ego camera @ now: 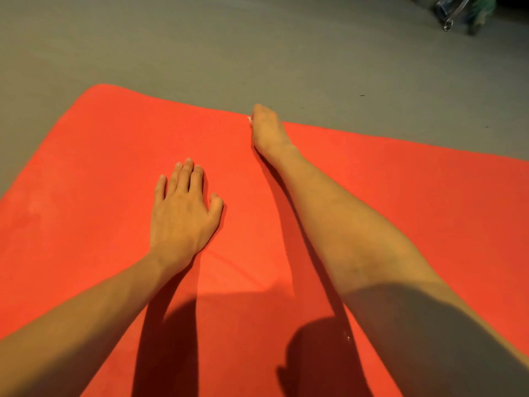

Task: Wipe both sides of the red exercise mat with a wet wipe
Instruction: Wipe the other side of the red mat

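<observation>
**A:** What sits nearest?

**B:** The left hand [183, 207]; it lies palm down, fingers straight and slightly spread, holding nothing; under it and out to every side lies the flat red exercise mat [86, 167], spread on the plain grey floor [200, 47].

**A:** And farther out?

**B:** The right hand [266, 130], ahead and to the right of the left one, at the mat's far edge; a sliver of white wet wipe [249, 119] shows against its left side; whether the fingers curl round it or press it flat, I cannot tell; well beyond, off to the right, stands a blurred metal-and-green object [463, 12].
</observation>
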